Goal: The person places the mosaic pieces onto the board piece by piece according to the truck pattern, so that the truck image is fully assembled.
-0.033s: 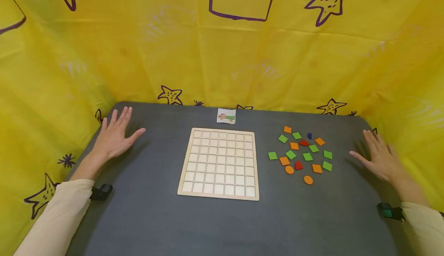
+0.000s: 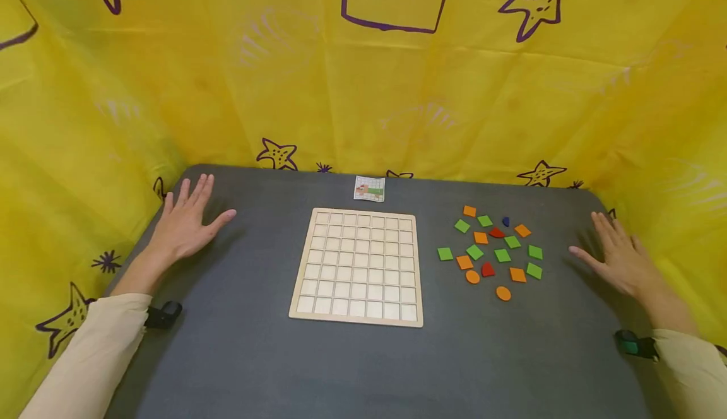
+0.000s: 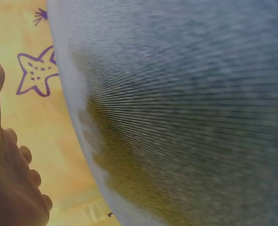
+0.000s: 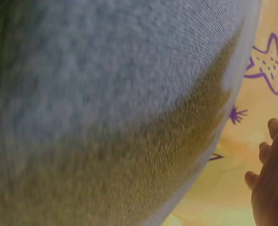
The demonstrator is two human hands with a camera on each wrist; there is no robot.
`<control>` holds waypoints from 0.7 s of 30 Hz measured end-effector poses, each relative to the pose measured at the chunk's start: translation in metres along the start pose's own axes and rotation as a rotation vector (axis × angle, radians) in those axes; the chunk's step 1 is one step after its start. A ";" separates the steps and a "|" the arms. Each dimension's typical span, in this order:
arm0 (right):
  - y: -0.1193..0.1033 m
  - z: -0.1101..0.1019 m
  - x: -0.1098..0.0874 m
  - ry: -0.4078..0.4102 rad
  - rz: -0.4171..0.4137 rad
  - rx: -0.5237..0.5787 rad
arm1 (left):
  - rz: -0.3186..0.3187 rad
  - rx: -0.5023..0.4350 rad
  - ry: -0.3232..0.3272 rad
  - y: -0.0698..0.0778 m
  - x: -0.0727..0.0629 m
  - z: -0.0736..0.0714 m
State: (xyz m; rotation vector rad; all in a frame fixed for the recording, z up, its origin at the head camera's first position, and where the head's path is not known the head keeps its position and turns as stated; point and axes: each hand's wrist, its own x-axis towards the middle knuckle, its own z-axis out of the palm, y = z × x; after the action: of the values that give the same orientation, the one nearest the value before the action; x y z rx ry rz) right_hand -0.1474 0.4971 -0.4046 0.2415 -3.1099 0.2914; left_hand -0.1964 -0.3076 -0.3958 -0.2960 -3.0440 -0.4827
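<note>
My left hand (image 2: 184, 224) is held at the table's left edge, fingers straight and thumb spread, holding nothing. On the opposite side my right hand (image 2: 621, 258) is likewise stretched out and holds nothing; the pieces are the things nearest to it. A pale wooden grid board (image 2: 419, 267) lies between the hands with bare square cells. To its right are scattered green squares (image 2: 445, 253), orange squares (image 2: 517, 274), orange round pieces (image 2: 503, 293), two red pieces (image 2: 488, 270) and a small dark blue piece (image 2: 506, 221). Both wrist views show part of a hand beside the table edge.
A small picture card (image 2: 369, 188) with a coloured pattern on a grid lies behind the board. The dark grey table (image 2: 352, 375) has rounded back corners. Yellow cloth (image 2: 318, 91) with purple starfish drawings hangs around its back and sides. Each wrist wears a dark strap.
</note>
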 end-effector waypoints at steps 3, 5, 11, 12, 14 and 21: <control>0.001 0.000 0.000 -0.004 0.006 0.006 | 0.001 0.003 -0.004 -0.002 0.001 0.002; 0.002 0.000 0.000 -0.005 0.012 0.014 | 0.002 0.007 -0.005 -0.004 0.001 0.003; 0.003 0.000 0.002 -0.008 0.023 0.024 | 0.008 0.000 -0.005 -0.007 0.000 0.004; 0.003 0.000 0.002 -0.011 0.025 0.026 | 0.008 -0.006 -0.009 -0.007 0.000 0.004; 0.003 0.001 0.001 -0.017 0.030 0.027 | 0.011 -0.013 -0.014 -0.007 -0.001 0.004; 0.000 0.000 0.001 0.013 0.041 0.081 | 0.017 -0.019 -0.004 -0.005 -0.001 0.000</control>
State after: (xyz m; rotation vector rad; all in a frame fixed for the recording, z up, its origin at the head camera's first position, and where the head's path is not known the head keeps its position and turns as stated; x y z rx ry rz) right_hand -0.1488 0.4966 -0.4040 0.1764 -3.0973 0.4184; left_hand -0.1967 -0.3119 -0.3974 -0.3242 -3.0400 -0.5114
